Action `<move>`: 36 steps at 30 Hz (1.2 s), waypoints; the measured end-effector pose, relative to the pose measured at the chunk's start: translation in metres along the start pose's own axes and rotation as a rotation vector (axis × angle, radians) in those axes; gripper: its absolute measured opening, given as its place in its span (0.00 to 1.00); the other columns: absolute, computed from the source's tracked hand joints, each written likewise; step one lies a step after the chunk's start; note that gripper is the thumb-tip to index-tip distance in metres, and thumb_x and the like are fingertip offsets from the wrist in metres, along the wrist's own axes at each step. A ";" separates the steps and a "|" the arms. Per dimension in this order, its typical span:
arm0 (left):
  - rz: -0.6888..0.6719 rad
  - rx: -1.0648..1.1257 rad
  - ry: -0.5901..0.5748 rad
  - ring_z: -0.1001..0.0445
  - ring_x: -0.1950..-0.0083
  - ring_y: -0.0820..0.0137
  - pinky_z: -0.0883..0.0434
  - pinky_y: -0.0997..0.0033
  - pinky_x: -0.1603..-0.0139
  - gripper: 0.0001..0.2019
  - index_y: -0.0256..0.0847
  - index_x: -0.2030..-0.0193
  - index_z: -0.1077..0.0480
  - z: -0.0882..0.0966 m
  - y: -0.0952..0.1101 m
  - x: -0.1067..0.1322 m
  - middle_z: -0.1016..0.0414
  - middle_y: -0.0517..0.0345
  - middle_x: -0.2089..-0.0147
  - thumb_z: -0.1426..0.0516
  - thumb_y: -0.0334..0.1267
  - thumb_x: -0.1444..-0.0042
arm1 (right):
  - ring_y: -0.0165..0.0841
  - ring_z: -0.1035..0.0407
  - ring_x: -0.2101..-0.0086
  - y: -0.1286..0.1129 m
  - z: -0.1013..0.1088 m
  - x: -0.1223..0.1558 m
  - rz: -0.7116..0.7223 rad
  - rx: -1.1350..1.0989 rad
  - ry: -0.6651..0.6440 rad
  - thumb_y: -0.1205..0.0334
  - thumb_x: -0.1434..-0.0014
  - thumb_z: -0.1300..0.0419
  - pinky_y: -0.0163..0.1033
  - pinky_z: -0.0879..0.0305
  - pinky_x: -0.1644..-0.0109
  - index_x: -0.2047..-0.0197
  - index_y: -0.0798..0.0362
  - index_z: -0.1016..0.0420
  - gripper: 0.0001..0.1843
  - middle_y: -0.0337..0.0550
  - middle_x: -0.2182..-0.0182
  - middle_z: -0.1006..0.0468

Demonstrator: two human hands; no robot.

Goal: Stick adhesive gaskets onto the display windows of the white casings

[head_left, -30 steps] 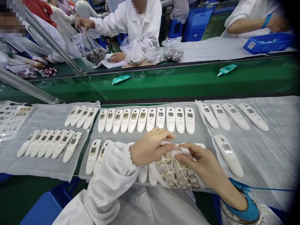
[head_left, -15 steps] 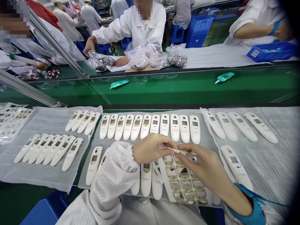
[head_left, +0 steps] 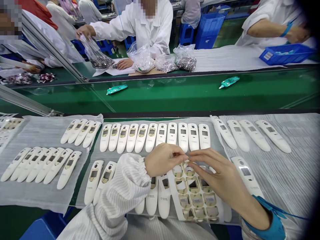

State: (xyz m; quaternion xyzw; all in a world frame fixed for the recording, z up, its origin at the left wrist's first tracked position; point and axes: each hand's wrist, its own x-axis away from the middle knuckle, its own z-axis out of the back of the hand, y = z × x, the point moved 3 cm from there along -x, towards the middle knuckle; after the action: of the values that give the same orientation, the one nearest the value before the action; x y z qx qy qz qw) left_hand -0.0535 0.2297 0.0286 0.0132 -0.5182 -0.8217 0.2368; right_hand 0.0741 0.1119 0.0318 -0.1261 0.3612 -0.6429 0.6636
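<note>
A long green belt (head_left: 165, 100) runs past the far edge of the bench (head_left: 162, 114), and pale foam sheets (head_left: 295, 173) reach toward the near edge, close to the person's striped coat (head_left: 160, 230). There's more room at the right; between the rows the gaps are small. A blue bin (head_left: 280, 60) sits far off on the right. The sheet of window stickers (head_left: 178, 201) lies by the near edge, next to white shells (head_left: 93, 183), just below both hands. The left hand (head_left: 166, 160) pinches a small pale piece (head_left: 186, 161); the right hand (head_left: 220, 176) has its fingertips there too, but I can't tell if they grip. The shells have little grey words, too tiny to read, and the bin's white label (head_left: 268, 55) is too.
</note>
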 end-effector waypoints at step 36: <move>-0.068 0.073 0.362 0.36 0.51 0.65 0.37 0.61 0.46 0.06 0.43 0.71 0.27 0.009 0.026 0.020 0.27 0.58 0.62 0.41 0.37 0.43 | 0.50 0.40 0.45 -0.015 0.022 0.000 -0.004 0.275 0.226 0.46 0.45 0.39 0.55 0.38 0.45 0.40 0.49 0.40 0.32 0.54 0.44 0.35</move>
State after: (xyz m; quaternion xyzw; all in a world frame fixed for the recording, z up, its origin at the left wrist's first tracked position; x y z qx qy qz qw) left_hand -0.0644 0.2204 0.0594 0.1871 -0.4957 -0.7942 0.2977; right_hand 0.0766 0.1027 0.0572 0.0381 0.3419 -0.6974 0.6287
